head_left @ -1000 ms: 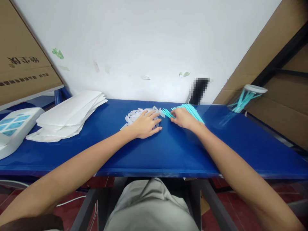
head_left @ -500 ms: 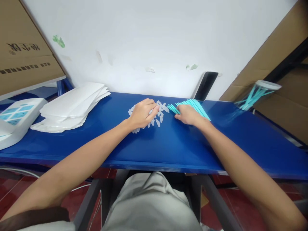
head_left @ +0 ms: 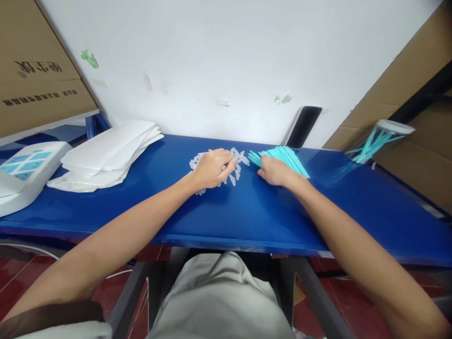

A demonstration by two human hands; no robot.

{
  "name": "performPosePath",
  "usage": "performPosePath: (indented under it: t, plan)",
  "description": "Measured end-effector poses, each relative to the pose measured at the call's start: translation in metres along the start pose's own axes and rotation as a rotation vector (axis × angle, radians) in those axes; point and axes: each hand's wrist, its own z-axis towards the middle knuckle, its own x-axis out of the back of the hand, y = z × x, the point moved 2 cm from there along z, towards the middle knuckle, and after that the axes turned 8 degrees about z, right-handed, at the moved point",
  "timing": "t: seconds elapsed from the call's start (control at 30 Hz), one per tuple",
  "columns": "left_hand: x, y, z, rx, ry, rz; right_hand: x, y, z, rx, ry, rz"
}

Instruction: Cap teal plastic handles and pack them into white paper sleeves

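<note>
On the blue table lies a heap of small clear plastic pieces. My left hand rests on that heap with its fingers curled in a pinch around one or more of the pieces. Just to the right lies a fan of thin teal sticks. My right hand lies on the near end of the sticks, fingers bent down onto them.
A stack of white paper bags sits at the left, with a white device with blue panels beyond it. A dark phone leans on the wall. A clear jar with teal sticks stands at the right by cardboard.
My left hand went from lying flat on the clear pieces to curled in a pinch. The right hand stayed on the teal sticks. The view shifted slightly.
</note>
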Motion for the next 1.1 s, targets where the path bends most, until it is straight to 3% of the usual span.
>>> performPosePath:
  t: [0.27,0.4,0.5,0.73,0.93,1.1]
  plan:
    - [0.003,-0.001,0.003,0.088,0.047,0.062,0.008,-0.016,-0.015,0.064,0.158,0.079]
    - [0.006,-0.003,0.002,0.193,0.064,-0.027,0.014,-0.034,-0.024,0.190,0.286,0.269]
    - [0.007,-0.004,0.000,0.230,0.082,-0.098,0.012,-0.043,-0.026,0.295,0.299,0.314]
    - [0.009,-0.008,-0.002,0.224,0.225,-0.068,0.019,-0.035,-0.028,0.464,0.046,0.211]
    - [0.003,0.000,-0.002,0.117,0.039,-0.057,0.032,-0.027,-0.039,0.514,-0.208,0.296]
    - [-0.002,0.002,-0.002,0.138,-0.075,-0.002,0.024,-0.019,-0.048,0.545,-0.286,0.282]
